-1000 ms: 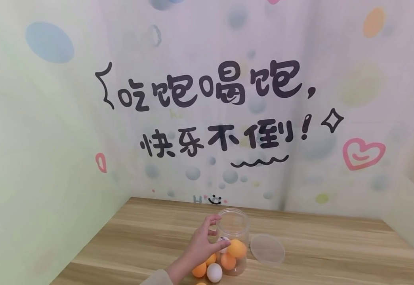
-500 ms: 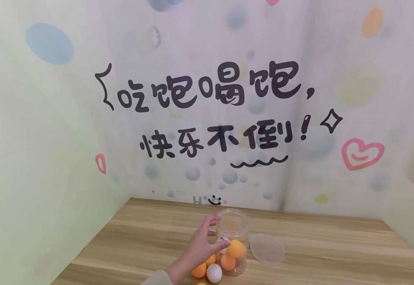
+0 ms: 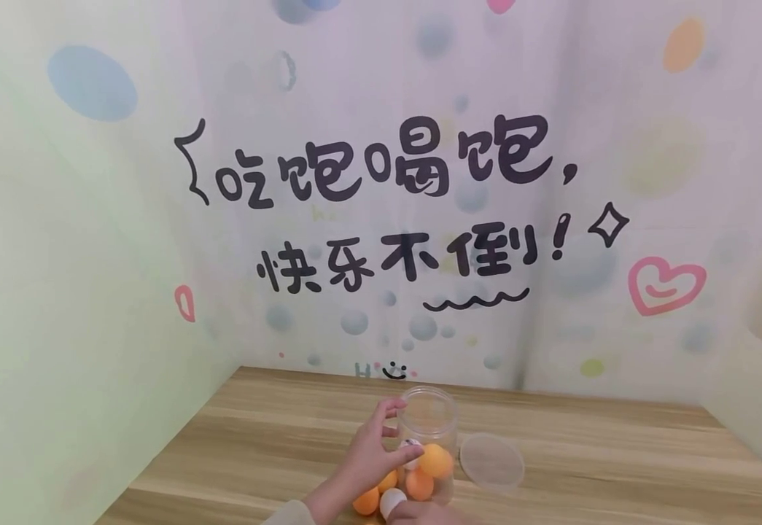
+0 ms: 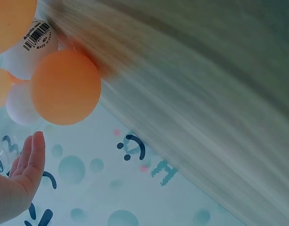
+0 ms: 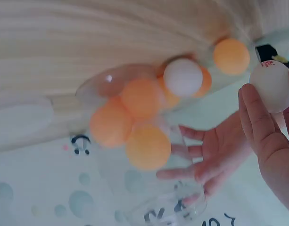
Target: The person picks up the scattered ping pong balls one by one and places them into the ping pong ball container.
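My left hand (image 3: 372, 441) holds the side of a clear plastic jar (image 3: 442, 430), thumb across its front and fingers near the rim. Inside the jar show orange ping-pong balls (image 3: 436, 461) and a white one with printing. My right hand (image 5: 271, 136) pinches a white ping-pong ball (image 5: 271, 87) with red print between its fingers, in the right wrist view. In the head view that hand enters low, just in front of the jar, overlapping a white ball (image 3: 391, 502). Loose orange balls (image 3: 366, 501) lie on the table beside the jar, partly behind my left wrist.
A round translucent lid (image 3: 492, 463) lies flat to the right of the jar. The wood-grain table (image 3: 275, 415) meets a printed fabric backdrop (image 3: 328, 321) at the back. Pale fabric walls (image 3: 79, 306) stand on both sides.
My right hand has come into the head view from the bottom edge, up to the white ball before the jar. My left hand and the jar stay in place.
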The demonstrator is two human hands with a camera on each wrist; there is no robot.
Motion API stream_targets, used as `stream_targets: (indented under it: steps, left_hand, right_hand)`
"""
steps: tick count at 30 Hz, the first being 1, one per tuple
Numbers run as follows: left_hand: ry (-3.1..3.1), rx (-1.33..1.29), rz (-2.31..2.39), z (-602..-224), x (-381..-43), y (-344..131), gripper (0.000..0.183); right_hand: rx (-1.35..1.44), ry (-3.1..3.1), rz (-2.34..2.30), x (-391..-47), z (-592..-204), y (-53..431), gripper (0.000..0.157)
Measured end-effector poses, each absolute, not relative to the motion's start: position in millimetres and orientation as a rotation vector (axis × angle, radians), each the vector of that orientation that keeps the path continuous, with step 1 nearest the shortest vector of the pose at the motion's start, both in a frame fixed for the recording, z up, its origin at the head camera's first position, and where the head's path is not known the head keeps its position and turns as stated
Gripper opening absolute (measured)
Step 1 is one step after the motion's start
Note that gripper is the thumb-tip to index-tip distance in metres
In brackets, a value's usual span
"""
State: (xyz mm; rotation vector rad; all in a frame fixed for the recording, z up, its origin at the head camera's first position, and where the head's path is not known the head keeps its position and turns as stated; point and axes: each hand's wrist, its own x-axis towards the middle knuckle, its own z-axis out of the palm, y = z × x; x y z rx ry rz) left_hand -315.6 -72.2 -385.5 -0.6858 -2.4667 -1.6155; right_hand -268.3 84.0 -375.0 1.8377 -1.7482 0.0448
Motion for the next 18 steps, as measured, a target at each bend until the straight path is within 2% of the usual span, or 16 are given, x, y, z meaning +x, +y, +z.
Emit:
stream_targets:
  steps: [7,10,14,18]
  left_hand:
    - [-2.471,-0.702,-1.651,-387,-317,-72,0.058]
    - [-2.468,-0.706,-1.635,-387,-317,-72,0.058]
    - [-2.459,-0.711,-1.615,-388,-317,-73,0.059]
    - [-2.435,-0.724,-1.606,-387,-316,-73,0.058]
  right_hand:
    - [1.863,-2.214,0.475,-265,-353,101,0.014]
    - [1.853,-2.264,0.481,-265,-343,108,0.019]
    - [1.779,-2.270,0.435,-264,-335,114,0.019]
    - [1.661,-2.386,0.439,-260,-325,118,0.028]
